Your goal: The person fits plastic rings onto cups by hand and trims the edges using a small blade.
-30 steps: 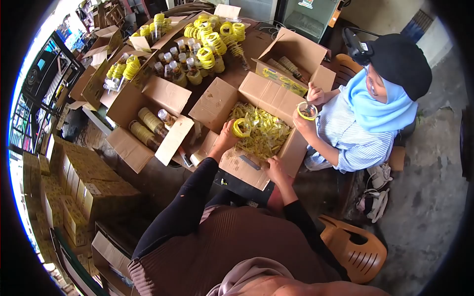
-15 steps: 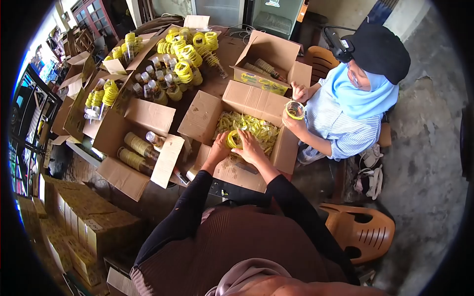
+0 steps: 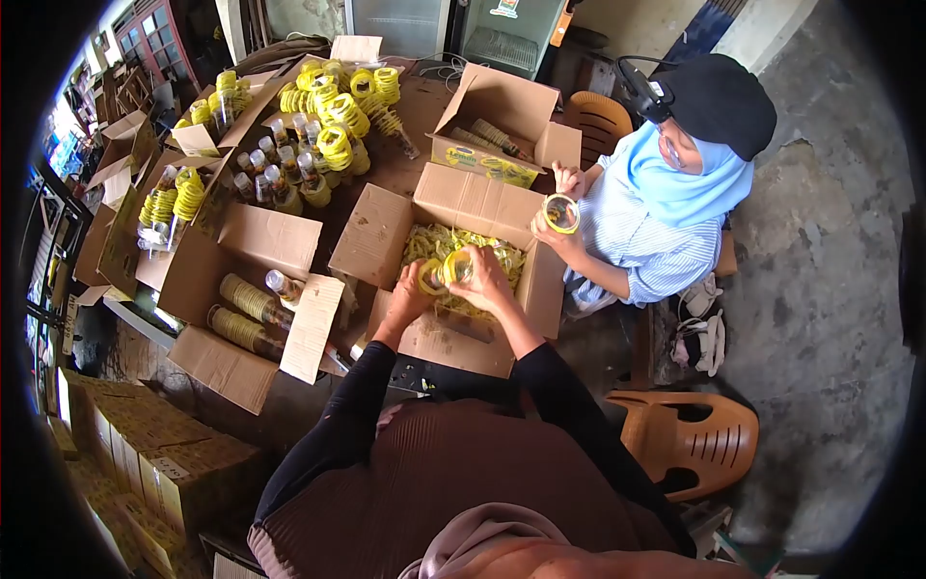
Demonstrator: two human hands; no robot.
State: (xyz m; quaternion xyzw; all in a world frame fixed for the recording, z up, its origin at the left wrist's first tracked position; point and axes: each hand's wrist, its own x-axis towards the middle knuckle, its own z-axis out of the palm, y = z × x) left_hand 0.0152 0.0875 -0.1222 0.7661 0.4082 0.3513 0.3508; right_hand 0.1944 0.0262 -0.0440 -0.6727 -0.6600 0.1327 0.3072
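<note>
Both my hands are over an open cardboard box (image 3: 479, 198) filled with yellow plastic scraps (image 3: 503, 253). My left hand (image 3: 409, 301) is closed round a yellow-rimmed ring (image 3: 431, 278). In my right hand (image 3: 489, 288) is a second yellow-rimmed ring (image 3: 457, 266), held between thumb and fingers. The two rings are side by side and seem to touch. Whether they are cups or bare rings is too small to tell.
At the right a person (image 3: 666, 193) holds a yellow-rimmed clear cup (image 3: 560, 214). Left stands an open box (image 3: 271, 237) with stacks. Clear cups (image 3: 280, 183) and yellow ring bundles (image 3: 335, 147) stand behind. An orange chair (image 3: 709, 439) is lower right.
My right hand has come from the box's near edge to beside my left hand. Two yellow-rimmed rings now show apart between my hands, where one showed before. The camera view has shifted.
</note>
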